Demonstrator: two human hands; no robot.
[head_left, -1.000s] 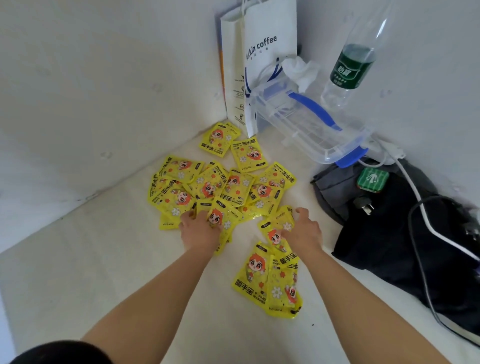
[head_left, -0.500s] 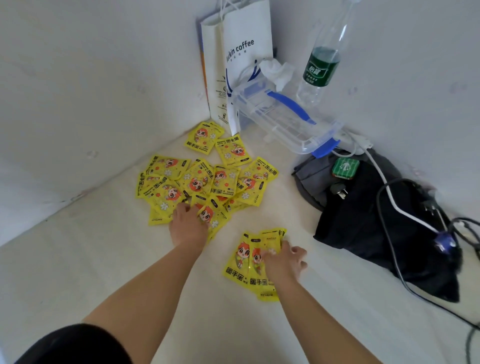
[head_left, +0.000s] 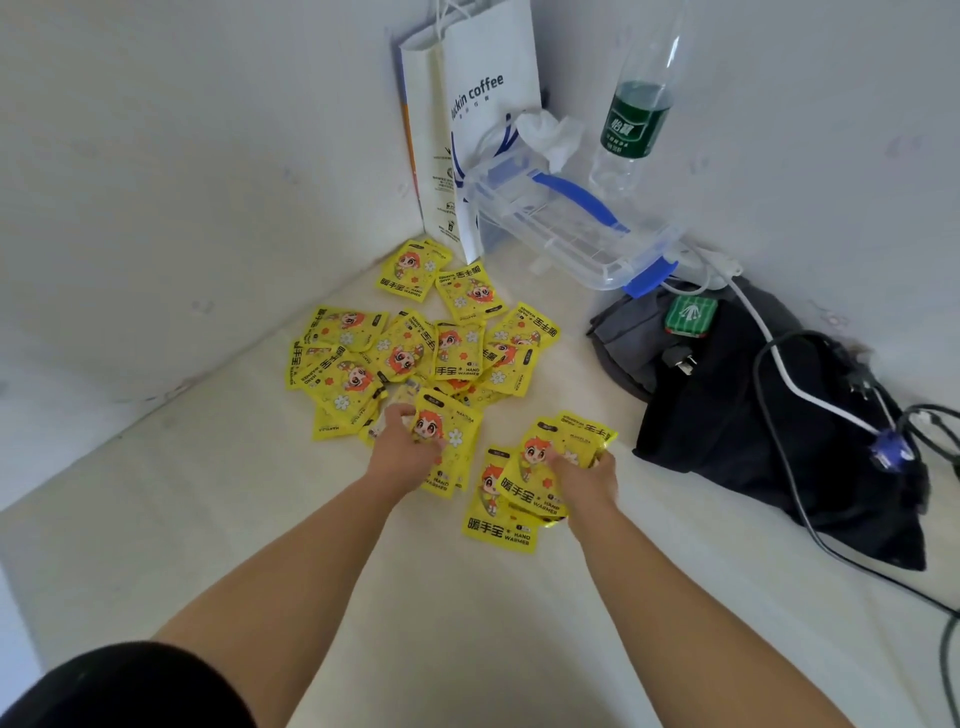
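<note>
Left of centre in the frame, a loose heap (head_left: 363, 358) of yellow hand-warmer packets lies spread over the pale floor (head_left: 208, 519), the packets overlapping and facing all ways. At the heap's lower edge the left hand (head_left: 410, 449) has its fingers (head_left: 400, 415) curled round the top of one packet (head_left: 453, 441), which still lies partly over its neighbours. Just right of it, near the middle of the frame, a small gathered stack (head_left: 511, 525) lies apart from the heap. The right hand (head_left: 584, 478) grips the stack's upper packets along their far right edge. The step in hand looks like sorting, with packets taken one at a time from the heap and added to the stack. The next move probably calls for lifting the held packet free without dragging others along. It would then go right and be laid square on the stack, while the right hand keeps the stack from fanning out. Further right sit a clear box (head_left: 571, 234) and a black bag (head_left: 727, 441), untouched.
</note>
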